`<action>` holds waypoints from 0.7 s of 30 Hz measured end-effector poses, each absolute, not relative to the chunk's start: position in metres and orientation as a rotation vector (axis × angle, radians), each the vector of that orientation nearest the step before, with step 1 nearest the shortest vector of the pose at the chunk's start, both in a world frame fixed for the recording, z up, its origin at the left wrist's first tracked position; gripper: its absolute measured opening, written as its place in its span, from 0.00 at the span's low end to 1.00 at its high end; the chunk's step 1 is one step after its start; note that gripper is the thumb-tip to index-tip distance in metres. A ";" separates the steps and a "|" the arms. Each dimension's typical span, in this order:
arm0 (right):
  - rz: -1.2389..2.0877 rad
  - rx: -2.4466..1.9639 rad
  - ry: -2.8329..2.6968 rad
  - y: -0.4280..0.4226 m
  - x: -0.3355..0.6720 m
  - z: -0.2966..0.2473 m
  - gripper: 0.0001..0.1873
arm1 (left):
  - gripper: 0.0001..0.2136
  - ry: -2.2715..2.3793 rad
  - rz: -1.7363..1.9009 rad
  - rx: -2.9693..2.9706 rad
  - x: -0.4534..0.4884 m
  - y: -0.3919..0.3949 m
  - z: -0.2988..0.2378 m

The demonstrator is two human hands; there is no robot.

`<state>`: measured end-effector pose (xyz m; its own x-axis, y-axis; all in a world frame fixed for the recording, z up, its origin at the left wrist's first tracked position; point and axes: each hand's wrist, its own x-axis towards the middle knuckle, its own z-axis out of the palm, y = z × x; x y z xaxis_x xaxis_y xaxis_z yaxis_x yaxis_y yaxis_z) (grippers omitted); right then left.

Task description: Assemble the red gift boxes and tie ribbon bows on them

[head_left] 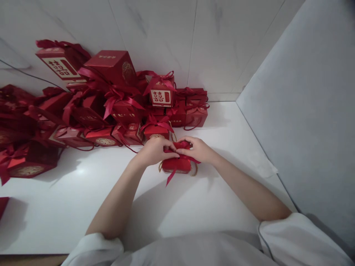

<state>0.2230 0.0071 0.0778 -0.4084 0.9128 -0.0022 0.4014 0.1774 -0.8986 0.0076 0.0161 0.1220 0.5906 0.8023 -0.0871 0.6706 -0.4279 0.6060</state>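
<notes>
A small red gift box (176, 166) with a gold rope handle (194, 170) stands on the white table in front of me. A dark pink ribbon (171, 178) lies across its top, one tail hanging down the near side. My left hand (156, 150) pinches the ribbon from the left, thumb and fingers closed together. From the right, my right hand (197, 149) has its thumb and fingers closed on the ribbon too. The fingertips of both hands meet over the box top, and the ribbon's knot or bow there is partly hidden.
Behind and left, many red gift boxes (127, 111) with ribbon bows are piled against the marbled wall (155, 33). One ribboned box (156, 127) stands just beyond my hands. A grey panel (310, 111) borders the white table (83, 207) on the right. A red edge (3, 205) shows at far left.
</notes>
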 end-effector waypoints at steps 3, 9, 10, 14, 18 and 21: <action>1.245 -1.225 -1.825 0.010 0.223 0.077 0.16 | 0.09 1.150 0.298 2.212 0.007 0.017 0.122; 1.217 -1.306 -1.735 0.009 0.223 0.078 0.22 | 0.08 1.092 0.334 2.212 0.008 0.016 0.123; 1.186 -1.323 -1.735 0.008 0.223 0.078 0.24 | 0.08 1.086 0.332 2.210 0.008 0.014 0.125; 1.086 -1.343 -1.760 0.007 0.224 0.079 0.29 | 0.08 1.074 0.282 2.188 0.006 0.008 0.140; 1.098 -1.300 -1.782 0.006 0.227 0.081 0.28 | 0.13 1.069 0.337 2.128 -0.001 0.003 0.157; 1.115 -1.294 -1.795 0.007 0.226 0.079 0.28 | 0.15 1.085 0.359 2.062 -0.004 0.004 0.161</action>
<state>0.2262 0.0073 0.0794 -0.2999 0.9536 0.0257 0.3990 0.1499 -0.9046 -0.0044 0.0039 0.1609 0.5984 0.7953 -0.0974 0.5803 -0.3464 0.7371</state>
